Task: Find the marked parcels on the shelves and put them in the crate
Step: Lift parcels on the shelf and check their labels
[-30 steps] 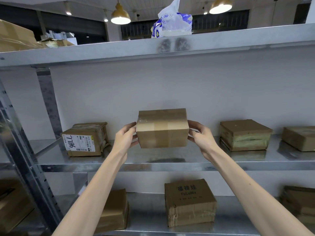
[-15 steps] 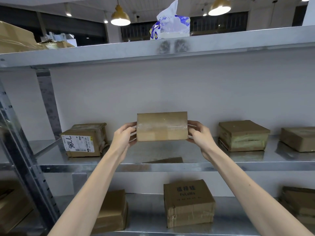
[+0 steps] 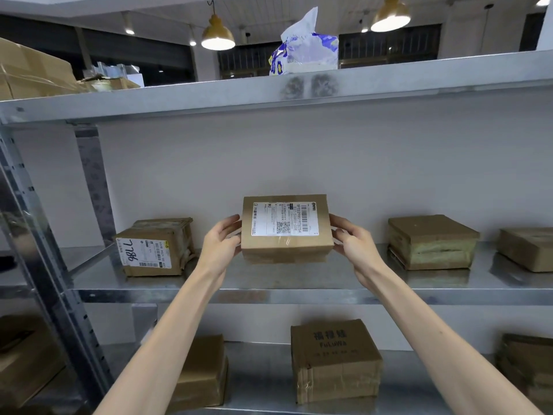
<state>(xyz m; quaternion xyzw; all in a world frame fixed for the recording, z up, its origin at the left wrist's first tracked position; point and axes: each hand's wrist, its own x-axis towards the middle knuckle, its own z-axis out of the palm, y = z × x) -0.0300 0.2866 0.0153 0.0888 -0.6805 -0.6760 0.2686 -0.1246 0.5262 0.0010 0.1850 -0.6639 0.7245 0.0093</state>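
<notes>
A: Hands, quick?

B: Both are on the parcel (image 3: pixel 285 229). The left hand (image 3: pixel 221 244) grips its left end with fingers curled round the side. The right hand (image 3: pixel 353 247) does the same on the right end. Neither is spread flat.

A: Where's the parcel?

B: It's held up between the hands, just over the middle shelf (image 3: pixel 299 284). The 786 box (image 3: pixel 152 250) is to its left and the flat box (image 3: pixel 432 242) to its right. Its printed label (image 3: pixel 284 218) faces the camera.

A: Change from earlier?

B: The parcel is tipped over. A plain taped face showed half a second ago, and now it's the labelled face. The grip on both ends is the same, and so is the spot over the shelf.
</notes>
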